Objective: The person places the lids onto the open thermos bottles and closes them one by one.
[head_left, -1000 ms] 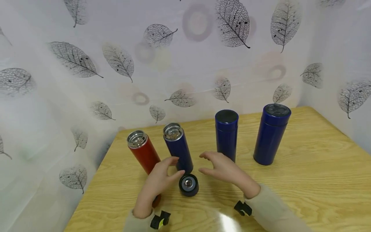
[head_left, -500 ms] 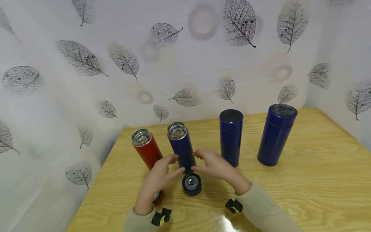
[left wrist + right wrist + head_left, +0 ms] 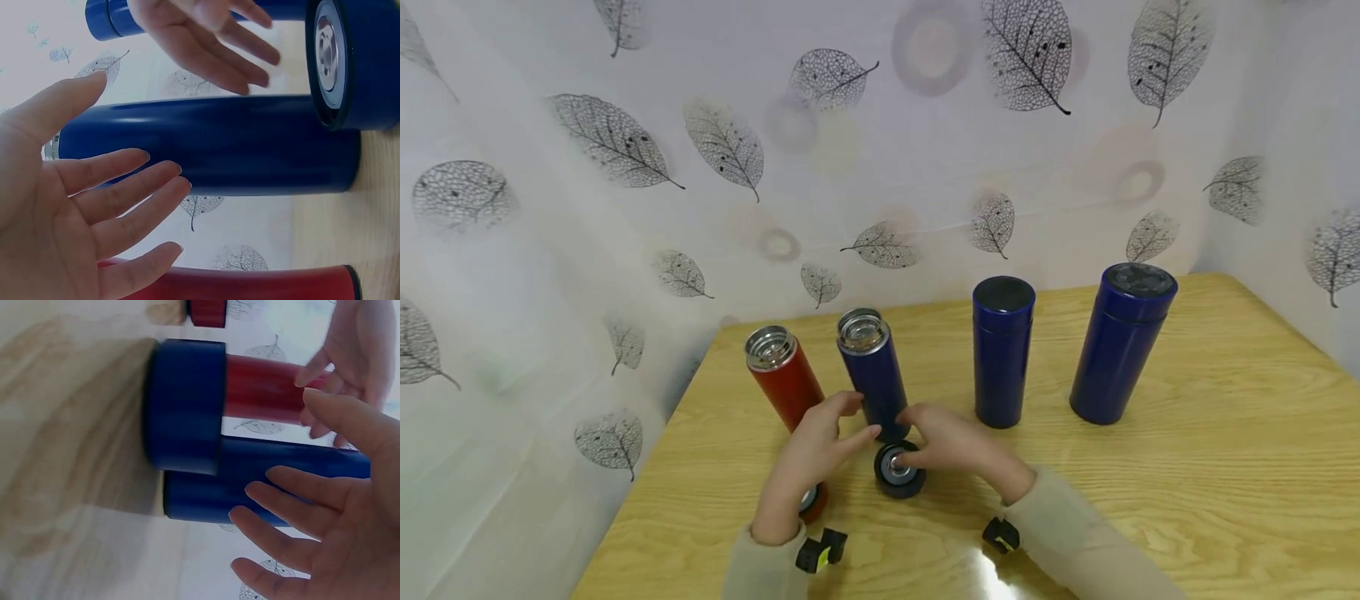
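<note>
An uncapped blue thermos [image 3: 876, 379] stands upright, its steel mouth bare. In front of it a blue lid [image 3: 901, 487] rests on the table with its inner side up. My left hand [image 3: 815, 446] hovers left of this thermos, fingers spread and thumb apart, holding nothing. My right hand [image 3: 953, 443] is on the other side, its thumb overlapping the lid in the head view; the right wrist view shows its relaxed fingers [image 3: 281, 540] around nothing. Behind my left hand stands an uncapped red thermos [image 3: 784, 379]. A red lid [image 3: 814, 502] lies partly hidden by my left wrist.
Two capped blue thermoses, one slim [image 3: 1002, 358] and one wider [image 3: 1118, 350], stand to the right on the wooden table [image 3: 1210, 467]. A leaf-patterned sheet [image 3: 925, 167] hangs behind the table and along its sides.
My right hand has moved left to the uncapped blue thermos, then lower toward the blue lid. My left hand stays almost still. The head view has shifted slightly.
</note>
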Action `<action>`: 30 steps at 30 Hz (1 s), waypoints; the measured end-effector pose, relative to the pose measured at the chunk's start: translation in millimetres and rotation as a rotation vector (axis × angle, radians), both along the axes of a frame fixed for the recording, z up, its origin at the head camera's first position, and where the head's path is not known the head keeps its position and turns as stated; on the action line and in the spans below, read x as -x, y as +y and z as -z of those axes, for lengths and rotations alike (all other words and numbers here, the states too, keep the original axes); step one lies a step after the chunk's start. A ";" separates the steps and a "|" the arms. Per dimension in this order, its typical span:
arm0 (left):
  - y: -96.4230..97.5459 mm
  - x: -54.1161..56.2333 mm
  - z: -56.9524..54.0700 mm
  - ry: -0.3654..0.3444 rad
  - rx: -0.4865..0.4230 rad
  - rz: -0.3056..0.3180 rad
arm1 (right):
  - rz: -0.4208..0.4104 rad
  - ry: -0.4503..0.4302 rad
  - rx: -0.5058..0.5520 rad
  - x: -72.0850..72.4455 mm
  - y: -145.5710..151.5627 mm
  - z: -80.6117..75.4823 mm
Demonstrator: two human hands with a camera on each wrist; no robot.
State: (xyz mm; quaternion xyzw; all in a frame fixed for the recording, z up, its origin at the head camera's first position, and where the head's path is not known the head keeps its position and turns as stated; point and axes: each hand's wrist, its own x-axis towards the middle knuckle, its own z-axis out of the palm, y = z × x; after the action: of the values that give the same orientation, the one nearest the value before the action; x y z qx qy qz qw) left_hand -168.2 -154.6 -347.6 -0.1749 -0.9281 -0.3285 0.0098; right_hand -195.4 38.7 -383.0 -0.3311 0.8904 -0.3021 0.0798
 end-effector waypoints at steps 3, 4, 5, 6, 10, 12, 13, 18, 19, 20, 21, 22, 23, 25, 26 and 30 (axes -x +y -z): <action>-0.2 0.0 -0.4 0.008 0.004 -0.002 | -0.019 -0.017 -0.031 -1.6 -2.9 3.4; -0.3 -0.1 -0.5 0.009 0.005 -0.004 | -0.023 -0.019 -0.049 -2.3 -3.8 4.5; -0.3 -0.3 -0.7 0.009 0.005 -0.008 | -0.027 -0.014 -0.070 -2.9 -4.7 5.7; -0.4 -0.4 -0.8 0.007 0.005 -0.012 | -0.030 -0.010 -0.093 -3.5 -5.5 6.8; -0.4 -0.6 -1.8 0.002 0.007 -0.029 | -0.031 -0.006 -0.161 -5.9 -7.2 10.2; -0.3 -0.8 -2.5 0.004 0.017 -0.042 | -0.028 -0.011 -0.178 -7.0 -7.6 11.1; -0.3 -1.1 -2.9 0.007 0.021 -0.050 | -0.026 -0.013 -0.184 -7.4 -7.8 11.5; 2.1 -2.3 -6.2 0.027 -0.004 -0.108 | -0.022 -0.035 -0.217 -8.9 -9.9 14.6; 3.3 -2.5 -7.5 0.038 -0.018 -0.119 | -0.021 -0.039 -0.222 -8.9 -10.4 15.2; 4.8 -2.7 -9.1 0.049 -0.033 -0.132 | -0.018 -0.040 -0.225 -8.8 -10.9 15.8; 6.4 -2.8 -10.9 0.061 -0.046 -0.146 | -0.017 -0.038 -0.227 -8.7 -11.5 16.4; 8.0 -3.0 -12.9 0.074 -0.060 -0.160 | -0.016 -0.038 -0.226 -8.6 -12.1 16.4; 9.4 -3.0 -14.9 0.087 -0.072 -0.174 | -0.015 -0.041 -0.227 -8.6 -12.7 16.3; 11.8 -2.8 -19.0 0.108 -0.096 -0.205 | -0.013 -0.044 -0.231 -8.7 -14.3 15.5; 12.6 -2.5 -20.9 0.115 -0.107 -0.219 | -0.010 -0.046 -0.236 -8.8 -15.1 14.9; 14.7 -0.4 -27.4 0.130 -0.140 -0.262 | 0.001 -0.053 -0.278 -9.8 -18.9 12.4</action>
State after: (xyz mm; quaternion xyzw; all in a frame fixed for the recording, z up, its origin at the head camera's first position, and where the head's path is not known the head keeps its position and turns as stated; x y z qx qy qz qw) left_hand -167.7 -139.8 -320.3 -0.0723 -0.9153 -0.3762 0.1246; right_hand -185.5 19.8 -395.4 -0.3081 0.9214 -0.1845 0.1483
